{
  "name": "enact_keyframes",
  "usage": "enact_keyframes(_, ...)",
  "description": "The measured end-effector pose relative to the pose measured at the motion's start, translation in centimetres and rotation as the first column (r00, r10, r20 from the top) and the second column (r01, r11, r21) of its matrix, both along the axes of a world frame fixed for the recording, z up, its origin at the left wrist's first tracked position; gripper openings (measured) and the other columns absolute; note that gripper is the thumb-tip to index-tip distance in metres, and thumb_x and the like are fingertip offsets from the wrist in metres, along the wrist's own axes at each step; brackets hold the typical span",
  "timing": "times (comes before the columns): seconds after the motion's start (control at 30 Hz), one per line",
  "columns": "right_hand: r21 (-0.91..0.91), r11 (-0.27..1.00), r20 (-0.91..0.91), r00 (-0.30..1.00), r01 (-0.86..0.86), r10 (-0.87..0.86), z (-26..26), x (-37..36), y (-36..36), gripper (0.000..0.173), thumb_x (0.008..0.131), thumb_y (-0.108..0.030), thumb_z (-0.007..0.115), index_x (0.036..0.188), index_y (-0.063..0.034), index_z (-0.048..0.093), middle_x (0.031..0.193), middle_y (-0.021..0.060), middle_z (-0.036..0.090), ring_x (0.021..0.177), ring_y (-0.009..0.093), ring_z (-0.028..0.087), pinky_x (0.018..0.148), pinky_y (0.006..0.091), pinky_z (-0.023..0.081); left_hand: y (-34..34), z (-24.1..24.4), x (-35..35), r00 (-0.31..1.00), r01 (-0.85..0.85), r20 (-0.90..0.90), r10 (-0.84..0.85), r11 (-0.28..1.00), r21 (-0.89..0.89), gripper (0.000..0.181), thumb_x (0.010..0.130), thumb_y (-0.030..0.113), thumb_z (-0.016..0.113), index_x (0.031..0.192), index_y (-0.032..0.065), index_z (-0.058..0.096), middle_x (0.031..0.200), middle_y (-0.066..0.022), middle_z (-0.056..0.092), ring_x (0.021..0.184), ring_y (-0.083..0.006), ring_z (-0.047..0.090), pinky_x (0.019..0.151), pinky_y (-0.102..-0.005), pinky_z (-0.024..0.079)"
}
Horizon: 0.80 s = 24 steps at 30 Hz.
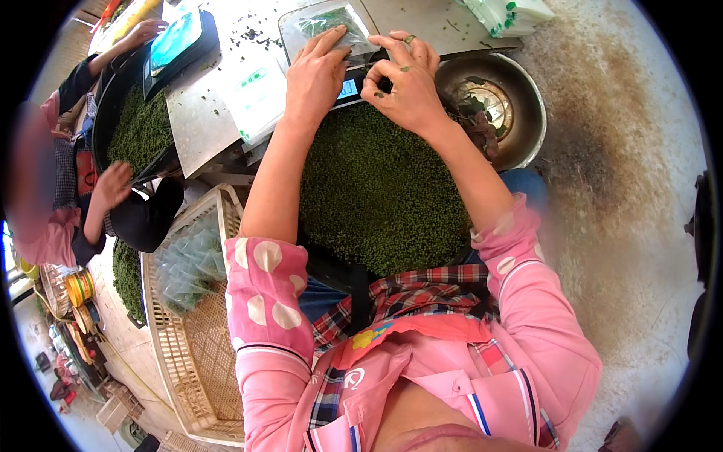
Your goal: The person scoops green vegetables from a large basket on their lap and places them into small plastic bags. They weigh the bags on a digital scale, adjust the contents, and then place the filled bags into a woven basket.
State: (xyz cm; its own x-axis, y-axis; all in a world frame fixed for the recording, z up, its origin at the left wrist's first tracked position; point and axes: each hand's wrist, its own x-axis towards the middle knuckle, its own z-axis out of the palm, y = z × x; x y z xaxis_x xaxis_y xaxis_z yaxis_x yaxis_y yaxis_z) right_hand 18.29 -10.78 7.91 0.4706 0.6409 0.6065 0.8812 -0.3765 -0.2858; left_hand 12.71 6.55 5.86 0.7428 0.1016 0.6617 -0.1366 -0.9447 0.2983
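Note:
A clear plastic bag (330,21) with green contents lies on the pan of a digital scale (346,89), whose lit display faces me. Fingers of my left hand (317,76) lie over the bag and hold it down at its near left side. My right hand (408,85) is curled at the bag's right side, above the scale's front corner. Whether its fingertips grip the bag's edge is unclear. Small green flecks stick to that hand. Below my forearms a dark tub holds a heap of small green buds or berries (384,186).
A metal basin (536,118) with leaf scraps stands right of the table. Printed bags (257,93) lie left of the scale; more bags (508,17) sit at the far right. A plastic crate (195,361) holds filled bags (189,265). Another person's hand (114,183) is at left, near a second scale (178,45).

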Motion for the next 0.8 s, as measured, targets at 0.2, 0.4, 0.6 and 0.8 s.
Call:
enact_keyframes(0.2, 0.081, 0.996, 0.007, 0.999, 0.041, -0.041, 0.7, -0.8, -0.2, 0.015, 0.072, -0.018, 0.071, 0.065, -0.0092, 0.062, 0.127, 0.0047, 0.06, 0.128, 0.029, 0.041, 0.107, 0.0461, 0.023, -1.2, 1.1, -1.6, 0.999, -0.037, 0.0, 0.038, 0.987, 0.157, 0.04, 0.079, 0.0, 0.065, 0.118, 0.0083, 0.065, 0.144, -0.013, 0.047, 0.133, -0.0303, 0.045, 0.106, -0.0441, 0.042)
enact_keyframes(0.4, 0.053, 0.996, -0.127, 0.99, 0.066, -0.059, -3.5, -3.6, -4.0, 0.024, 0.076, -0.016, 0.07, 0.058, -0.0072, 0.056, 0.117, 0.0052, 0.063, 0.121, 0.029, 0.046, 0.105, 0.0457, 0.027, -5.1, 2.3, -9.7, 0.997, -0.015, -0.077, 0.008, 0.996, -0.086, 0.048, 0.08, 0.003, 0.07, 0.126, 0.009, 0.062, 0.149, -0.0158, 0.04, 0.136, -0.0371, 0.039, 0.11, -0.0473, 0.036)
enact_keyframes(0.6, -0.163, 0.985, -0.371, 0.929, -0.057, -0.008, -9.0, -9.0, -6.3, 0.023, 0.078, -0.017, 0.07, 0.062, -0.0025, 0.063, 0.103, 0.008, 0.068, 0.113, 0.027, 0.052, 0.105, 0.0466, 0.03, -5.5, 1.1, -13.6, 0.987, -0.156, -0.082, 0.14, 0.958, -0.241, 0.048, 0.082, 0.006, 0.072, 0.128, 0.0088, 0.062, 0.148, -0.017, 0.041, 0.135, -0.0388, 0.039, 0.109, -0.0453, 0.035)
enact_keyframes(0.8, -0.238, 0.97, -0.344, 0.938, -0.056, -0.03, -8.5, -9.1, -6.1, 0.015, 0.077, -0.018, 0.071, 0.072, -0.0057, 0.064, 0.107, 0.0076, 0.066, 0.112, 0.028, 0.054, 0.105, 0.0464, 0.03, -4.9, 0.6, -13.8, 0.982, -0.18, -0.101, 0.157, 0.942, -0.282, 0.05, 0.082, 0.006, 0.072, 0.13, 0.0098, 0.06, 0.15, -0.0163, 0.039, 0.136, -0.0378, 0.037, 0.11, -0.0457, 0.035)
